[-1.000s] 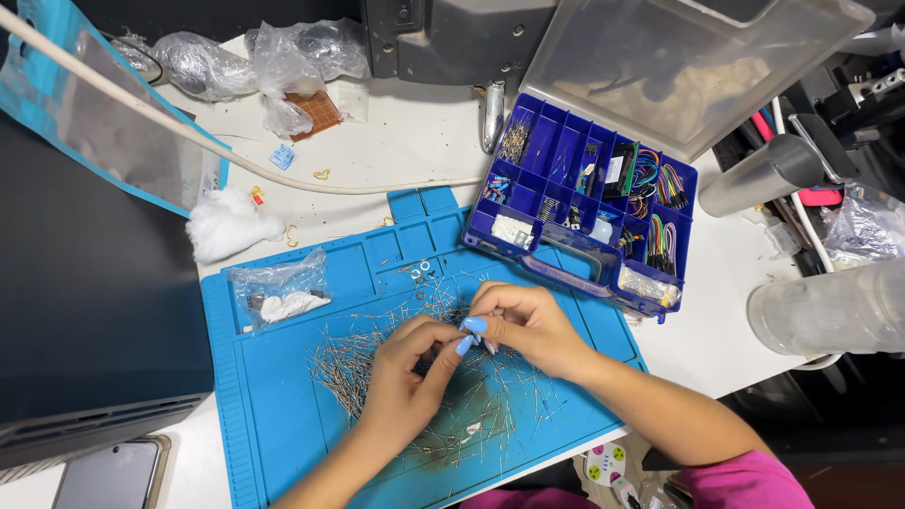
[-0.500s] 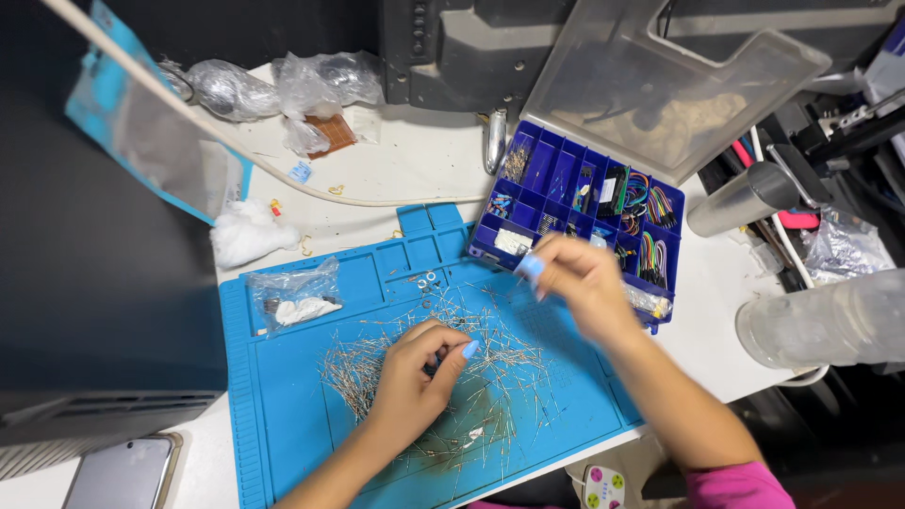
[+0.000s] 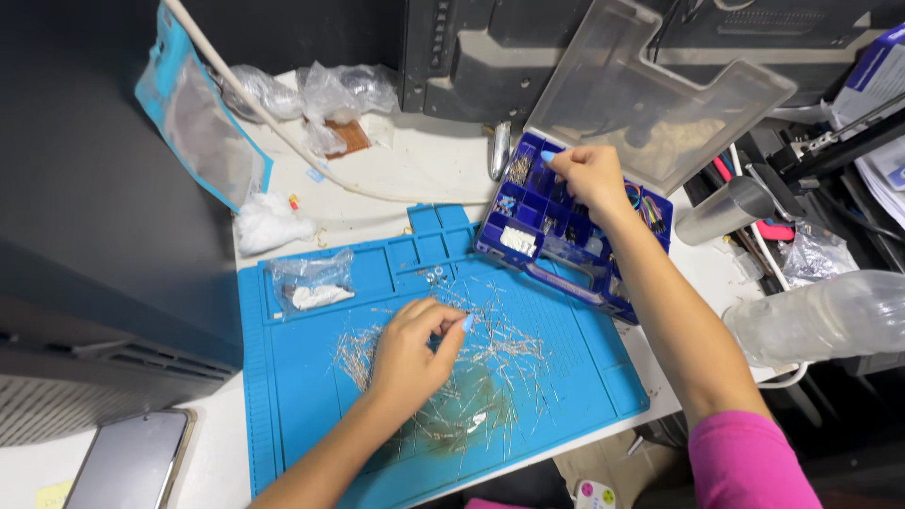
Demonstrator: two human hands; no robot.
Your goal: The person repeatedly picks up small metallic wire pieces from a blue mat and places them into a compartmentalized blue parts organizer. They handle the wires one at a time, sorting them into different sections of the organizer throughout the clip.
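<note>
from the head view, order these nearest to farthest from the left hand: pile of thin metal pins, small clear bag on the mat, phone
From the left hand:
1. pile of thin metal pins, right under and around it
2. small clear bag, up-left on the blue mat
3. phone, far lower left, off the mat

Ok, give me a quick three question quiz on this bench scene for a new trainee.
1. True or false: the right hand is over the blue parts box.
2. What does the left hand rest on? A) the phone B) the pile of thin wire pins on the blue mat C) the plastic bottle
3. Fill in: the parts box's clear lid stands ____.

Key: 1 true. 2 B. 3 open.
</note>
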